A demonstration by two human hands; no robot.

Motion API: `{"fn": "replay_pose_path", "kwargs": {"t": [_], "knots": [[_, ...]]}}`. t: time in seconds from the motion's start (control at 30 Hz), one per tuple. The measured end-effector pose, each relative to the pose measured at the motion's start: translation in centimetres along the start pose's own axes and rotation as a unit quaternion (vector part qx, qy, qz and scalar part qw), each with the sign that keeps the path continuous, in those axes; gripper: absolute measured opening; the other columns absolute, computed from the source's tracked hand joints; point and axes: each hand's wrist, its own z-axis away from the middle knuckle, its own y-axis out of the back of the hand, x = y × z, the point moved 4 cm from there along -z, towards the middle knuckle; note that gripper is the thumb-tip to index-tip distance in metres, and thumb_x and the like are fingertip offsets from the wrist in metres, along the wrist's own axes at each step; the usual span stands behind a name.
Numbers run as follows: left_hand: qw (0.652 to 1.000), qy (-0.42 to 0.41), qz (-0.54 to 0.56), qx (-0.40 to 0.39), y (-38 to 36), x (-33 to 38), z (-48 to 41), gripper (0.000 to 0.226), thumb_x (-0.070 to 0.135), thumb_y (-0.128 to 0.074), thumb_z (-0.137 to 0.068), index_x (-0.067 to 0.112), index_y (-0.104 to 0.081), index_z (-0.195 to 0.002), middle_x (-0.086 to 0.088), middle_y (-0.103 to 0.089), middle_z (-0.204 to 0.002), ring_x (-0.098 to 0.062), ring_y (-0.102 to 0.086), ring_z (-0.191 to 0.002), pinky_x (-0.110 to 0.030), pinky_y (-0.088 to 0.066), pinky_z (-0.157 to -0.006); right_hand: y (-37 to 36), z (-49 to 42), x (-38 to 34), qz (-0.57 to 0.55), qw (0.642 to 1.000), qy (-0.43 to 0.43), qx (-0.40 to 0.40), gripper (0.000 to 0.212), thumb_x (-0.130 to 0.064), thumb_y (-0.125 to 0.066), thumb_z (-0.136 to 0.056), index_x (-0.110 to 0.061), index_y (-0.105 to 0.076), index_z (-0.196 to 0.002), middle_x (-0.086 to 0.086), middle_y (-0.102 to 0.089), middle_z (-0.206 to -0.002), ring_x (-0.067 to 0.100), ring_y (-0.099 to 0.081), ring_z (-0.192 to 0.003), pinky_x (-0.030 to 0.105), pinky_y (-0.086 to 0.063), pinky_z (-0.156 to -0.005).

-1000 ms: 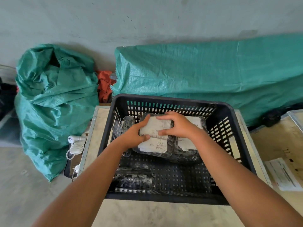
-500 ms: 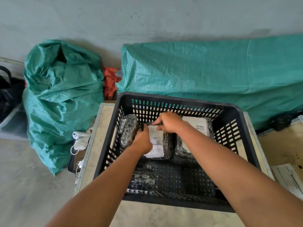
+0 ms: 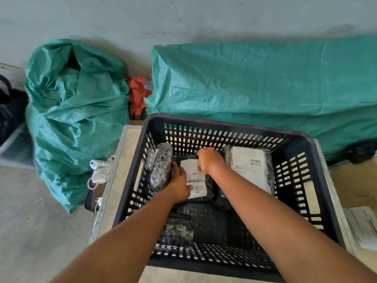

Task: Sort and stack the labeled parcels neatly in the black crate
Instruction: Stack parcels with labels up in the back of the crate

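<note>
The black crate [image 3: 302, 144] stands on a table in front of me. Both hands are inside it on a black-wrapped parcel with a white label [image 3: 196, 185] lying at the back middle. My left hand [image 3: 178, 183] grips its left edge with the thumb on the label. My right hand [image 3: 210, 161] holds its far end. A black parcel [image 3: 161, 166] stands on edge at the left wall. A labeled parcel [image 3: 250, 168] lies at the back right. Another black parcel [image 3: 176, 231] sits near the front, partly hidden by my left arm.
A green sack [image 3: 75, 111] slumps on the floor at left, and a long green tarp-covered bundle [image 3: 265, 84] lies behind the crate. A white charger and cable [image 3: 100, 172] hang beside the table's left edge. Paper sheets [image 3: 365, 227] lie on the surface at right.
The parcel in my hands has come down from above the other parcels to lie flat at the crate's back middle, between the upright parcel and the right one.
</note>
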Motion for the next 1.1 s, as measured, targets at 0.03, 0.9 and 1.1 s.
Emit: {"fn": "replay_pose_path", "kwargs": {"t": [0.03,0.9,1.1], "knots": [[1.0,-0.007,0.007,0.006,-0.1,-0.3,0.0,0.094,0.025,-0.057,-0.1,0.0,0.017,-0.154,-0.013,0.043,-0.154,-0.029,0.025,-0.148,-0.039,-0.002,-0.122,0.2,0.0,0.1,0.0,1.0,-0.003,0.008,0.021,0.006,-0.065,-0.088,-0.007,-0.069,-0.104,0.011,-0.071,-0.109,0.025,-0.069,-0.092,0.039,-0.059,-0.085],[0.998,-0.028,-0.023,0.046,-0.3,-0.9,-1.8,0.135,0.014,-0.087,-0.073,0.009,0.02,-0.154,-0.008,0.037,-0.158,-0.029,0.017,-0.15,-0.042,-0.011,-0.122,-3.5,4.3,-0.2,-0.072,0.995,-0.045,-0.055,0.08,0.019,-0.051,-0.092,-0.003,-0.015,-0.16,0.018,0.015,-0.166,0.043,-0.028,-0.147,0.041,-0.045,-0.109],[0.996,-0.021,-0.07,0.049,-0.7,-0.6,-2.2,0.129,0.017,-0.083,-0.078,0.008,0.021,-0.154,-0.008,0.044,-0.153,-0.035,0.017,-0.15,-0.05,-0.015,-0.121,-5.7,4.0,-1.1,-0.116,0.988,-0.079,-0.069,0.089,0.017,-0.054,-0.092,-0.001,0.001,-0.16,0.018,0.032,-0.161,0.048,0.01,-0.15,0.048,-0.026,-0.12]]}}
